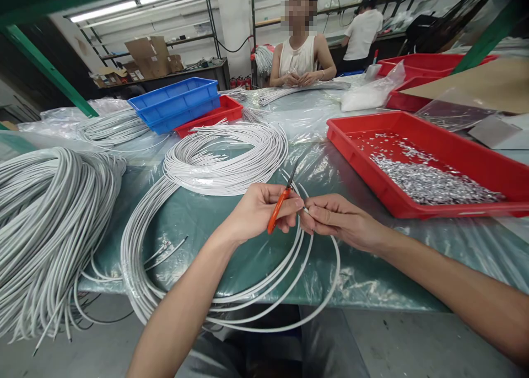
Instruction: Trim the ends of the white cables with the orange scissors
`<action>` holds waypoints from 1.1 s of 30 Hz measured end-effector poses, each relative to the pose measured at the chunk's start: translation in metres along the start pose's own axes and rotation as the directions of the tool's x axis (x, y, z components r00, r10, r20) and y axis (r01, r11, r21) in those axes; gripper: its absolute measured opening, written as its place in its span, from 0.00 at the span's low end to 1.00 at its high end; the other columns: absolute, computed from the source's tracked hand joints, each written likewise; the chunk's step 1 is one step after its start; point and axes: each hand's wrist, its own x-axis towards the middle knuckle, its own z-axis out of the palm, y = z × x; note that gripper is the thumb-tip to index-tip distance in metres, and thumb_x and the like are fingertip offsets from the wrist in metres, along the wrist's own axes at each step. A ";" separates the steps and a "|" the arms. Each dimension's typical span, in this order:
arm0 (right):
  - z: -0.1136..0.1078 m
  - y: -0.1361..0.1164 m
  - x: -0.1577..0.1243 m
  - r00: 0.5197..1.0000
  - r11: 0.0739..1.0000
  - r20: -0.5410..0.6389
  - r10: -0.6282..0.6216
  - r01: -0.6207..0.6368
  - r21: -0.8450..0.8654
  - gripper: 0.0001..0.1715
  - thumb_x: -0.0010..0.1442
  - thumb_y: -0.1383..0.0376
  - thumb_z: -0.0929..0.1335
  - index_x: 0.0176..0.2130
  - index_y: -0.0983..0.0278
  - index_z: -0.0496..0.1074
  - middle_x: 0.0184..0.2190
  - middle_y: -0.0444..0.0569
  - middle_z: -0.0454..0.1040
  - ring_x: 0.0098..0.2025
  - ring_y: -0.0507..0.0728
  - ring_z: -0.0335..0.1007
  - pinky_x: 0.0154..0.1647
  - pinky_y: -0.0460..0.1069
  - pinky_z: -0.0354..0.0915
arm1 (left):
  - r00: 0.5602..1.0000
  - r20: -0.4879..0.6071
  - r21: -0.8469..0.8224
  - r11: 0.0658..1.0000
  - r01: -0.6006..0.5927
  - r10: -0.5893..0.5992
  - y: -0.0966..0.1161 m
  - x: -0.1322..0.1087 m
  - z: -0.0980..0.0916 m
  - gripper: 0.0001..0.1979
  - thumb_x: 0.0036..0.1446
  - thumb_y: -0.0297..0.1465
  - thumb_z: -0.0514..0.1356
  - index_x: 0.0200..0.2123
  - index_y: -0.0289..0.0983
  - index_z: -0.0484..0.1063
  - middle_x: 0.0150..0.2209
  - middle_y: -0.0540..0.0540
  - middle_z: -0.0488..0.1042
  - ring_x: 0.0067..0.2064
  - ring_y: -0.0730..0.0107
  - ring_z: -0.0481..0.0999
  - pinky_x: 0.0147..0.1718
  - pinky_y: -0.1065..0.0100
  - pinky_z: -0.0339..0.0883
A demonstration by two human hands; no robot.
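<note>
My left hand (pixel 266 210) is closed around what look like orange-handled scissors (pixel 280 207), their dark pointed tip aimed up and away from me. Its thumb and fingertips also meet at a thin white cable (pixel 306 210). From the other side my right hand (pixel 343 221) pinches that cable, the fingertips of both hands almost touching. Whatever small part may sit between the fingers is hidden. Loops of the cable hang below my hands and run left into a loose white coil (pixel 138 240) on the table. Behind it lies a larger coil of white cables (pixel 225 168).
A red tray (pixel 355 163) with many small shiny metal pieces (pixel 433 179) stands at right. A thick cable bundle (pixel 49 218) hangs over the table's left edge. Stacked blue bins (pixel 176 105) rest by a red one (pixel 231 109). A person (pixel 303 58) works across the table.
</note>
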 end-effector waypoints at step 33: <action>-0.004 -0.004 0.002 0.953 0.989 -0.301 -0.035 0.077 0.129 0.15 0.66 0.58 0.66 0.30 0.64 0.71 0.14 0.40 0.58 0.21 0.51 0.50 0.29 0.49 0.52 | 0.948 -0.102 0.906 0.422 -0.036 0.302 -0.006 -0.002 -0.009 0.08 0.56 0.30 0.56 0.24 0.38 0.62 0.22 0.54 0.61 0.24 0.74 0.52 0.26 0.70 0.46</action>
